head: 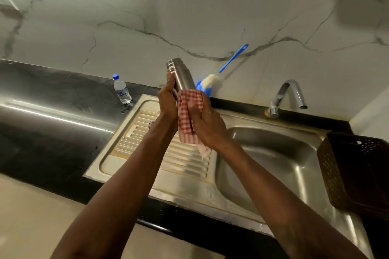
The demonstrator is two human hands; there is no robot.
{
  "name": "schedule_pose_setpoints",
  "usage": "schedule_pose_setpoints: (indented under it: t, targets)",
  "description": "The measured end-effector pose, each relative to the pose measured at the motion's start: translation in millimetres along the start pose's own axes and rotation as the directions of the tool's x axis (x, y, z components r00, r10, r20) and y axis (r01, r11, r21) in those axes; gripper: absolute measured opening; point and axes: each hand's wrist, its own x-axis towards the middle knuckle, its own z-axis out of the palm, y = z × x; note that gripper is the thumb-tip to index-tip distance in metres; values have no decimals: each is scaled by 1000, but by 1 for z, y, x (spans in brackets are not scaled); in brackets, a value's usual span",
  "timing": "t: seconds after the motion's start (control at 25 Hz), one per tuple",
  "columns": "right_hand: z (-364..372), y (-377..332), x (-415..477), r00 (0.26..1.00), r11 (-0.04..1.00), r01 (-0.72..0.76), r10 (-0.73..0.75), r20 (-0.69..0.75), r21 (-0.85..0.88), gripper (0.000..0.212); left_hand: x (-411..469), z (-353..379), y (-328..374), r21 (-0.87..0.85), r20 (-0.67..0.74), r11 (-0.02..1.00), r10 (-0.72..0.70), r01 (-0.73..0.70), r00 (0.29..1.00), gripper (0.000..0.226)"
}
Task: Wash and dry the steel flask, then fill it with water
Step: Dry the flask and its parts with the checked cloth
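Steel sink in black counter: steel flask held over the drainboard rear edge, left hand gripping it, right hand clutching checked cloth round its lower end. Drying apparently under way; filling remains.

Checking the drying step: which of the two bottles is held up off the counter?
The steel flask, gripped by the left hand, the right hand pressing a red checked cloth to it. The blue-capped plastic bottle stands on the counter.
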Motion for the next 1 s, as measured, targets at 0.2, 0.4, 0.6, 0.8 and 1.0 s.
schedule_pose_setpoints:
  t: [0.2, 0.4, 0.6, 0.8, 1.0]
  targets:
    - [-57, -17, 74, 973, 988, -152, 146, 180, 22, 79, -17, 33, -48, -91, 58, 996, -11, 16, 998, 60]
    - [-77, 9, 32, 984, 999, 33, -39, 176, 33, 51, -10, 52, -53, 127, 6, 990, -67, 65, 998, 56]
    - [-70, 53, -11, 989, 903, -103, 48, 141, 417, 57, 9, 48, -63, 124, 26, 992, -5, 2, 1000, 90]
    - [-92, 40, 16, 958, 876, -263, 188, 216, 405, 73, -2, 61, -78, 92, 68, 995, 32, -38, 997, 53]
    - [-115, 24, 62, 995, 995, -95, 96, 28, -14, 64, 1, 93, -94, 214, 26, 974, 76, -79, 997, 82]
